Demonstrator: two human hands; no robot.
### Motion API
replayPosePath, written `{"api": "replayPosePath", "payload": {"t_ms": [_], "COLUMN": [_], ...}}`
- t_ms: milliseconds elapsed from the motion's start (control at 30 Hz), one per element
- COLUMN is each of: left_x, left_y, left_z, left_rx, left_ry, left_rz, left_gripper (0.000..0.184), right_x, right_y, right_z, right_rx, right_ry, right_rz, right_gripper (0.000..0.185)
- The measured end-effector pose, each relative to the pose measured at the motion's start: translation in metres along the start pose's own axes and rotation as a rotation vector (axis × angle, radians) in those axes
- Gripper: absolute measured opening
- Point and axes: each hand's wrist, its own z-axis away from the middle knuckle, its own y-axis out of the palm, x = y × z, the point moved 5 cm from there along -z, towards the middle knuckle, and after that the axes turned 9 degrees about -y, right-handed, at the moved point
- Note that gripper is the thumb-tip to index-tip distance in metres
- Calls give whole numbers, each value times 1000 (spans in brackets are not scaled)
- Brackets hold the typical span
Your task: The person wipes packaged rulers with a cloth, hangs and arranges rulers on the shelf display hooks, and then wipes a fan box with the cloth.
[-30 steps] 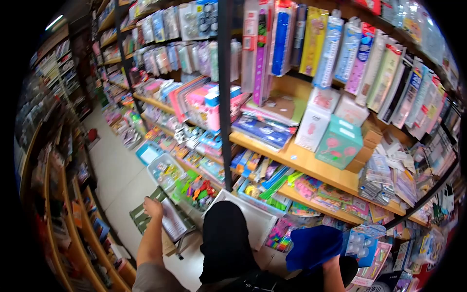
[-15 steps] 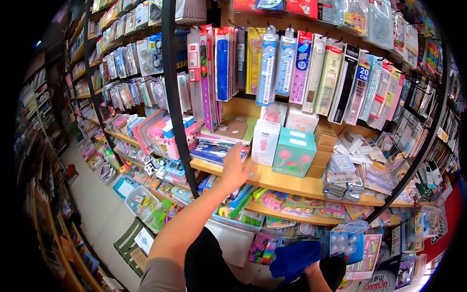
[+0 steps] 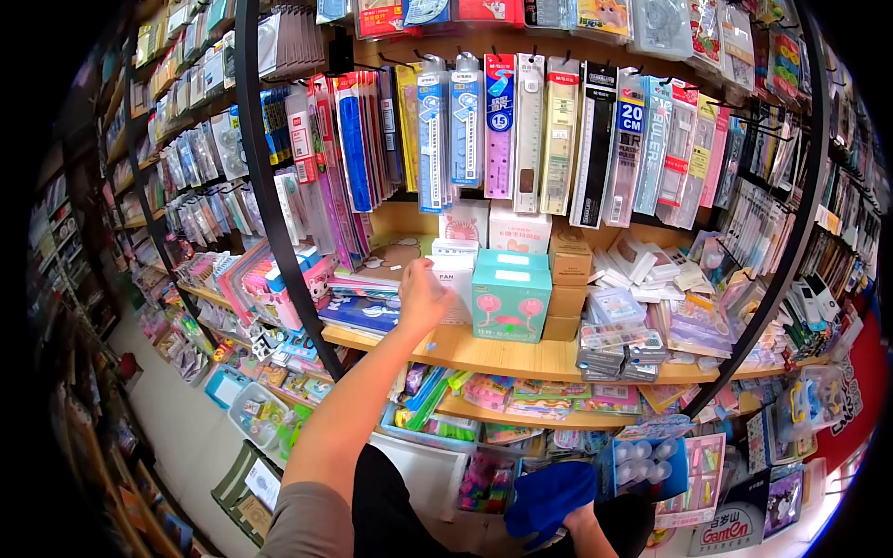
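My left hand reaches over the shelf with curled fingers at the left side of a white box marked FAN. Its fingertips are partly hidden, and the box's top face now shows. Right beside that box is a teal box with pink fans printed on it. Low in front of me, my right hand grips a bunched dark blue cloth.
Behind stand a pink-and-white box and stacked brown cartons. Packaged rulers hang above. Flat notebooks lie to the left, small packets to the right. A black shelf post rises left of my arm.
My left hand has moved from above the notebooks to the white box's left side. That box appears slightly tipped forward. The view has shifted right; the right hand still holds the cloth.
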Motion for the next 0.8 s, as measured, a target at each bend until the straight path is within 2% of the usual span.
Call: {"api": "replayPosePath", "payload": {"t_ms": [100,133,200,233,267,333,367,400,500,533,600,667,700,767,800], "left_x": [2,3,12,17,15,15,14,4,-36,-44,-55,-69,-79,-92,-90], "left_y": [-10,-13,-11,-11,-17,-20,-20,-28,-55,-59,-66,-69,-72,-71,-69], "left_z": [10,14,22,26,30,37,42,47,72,83,107,133,146,170,180], "left_rx": [32,40,142,193,152,215,247,210,213,227,162,176,218,291,314], "left_ry": [9,10,-89,-139,-40,-156,-212,-173,-26,-14,220,387,444,417,312], "left_rz": [253,346,326,316,176,388,497,505,451,448,310,224,177,165,200], "left_gripper": [65,64,59,57,51,49,49,49,49,51,49,46,45,42,38], "right_x": [7,7,6,8,10,11,12,14,33,35,70,61,47,11,-4], "right_y": [43,45,48,47,41,54,56,67,107,121,238,283,288,264,261], "right_z": [12,12,12,8,2,6,11,16,23,26,66,81,84,73,65], "right_rx": [-24,-14,8,127,247,276,182,89,189,114,546,729,744,699,678], "right_ry": [-45,-35,-21,-76,-131,-111,-38,32,-106,-136,-583,-977,-1097,-1198,-1234], "right_rz": [45,47,50,222,395,360,151,-57,154,180,1211,1836,1875,1821,1841], "right_gripper": [26,26,25,25,24,23,21,20,28,22,22,31,33,38,40]}}
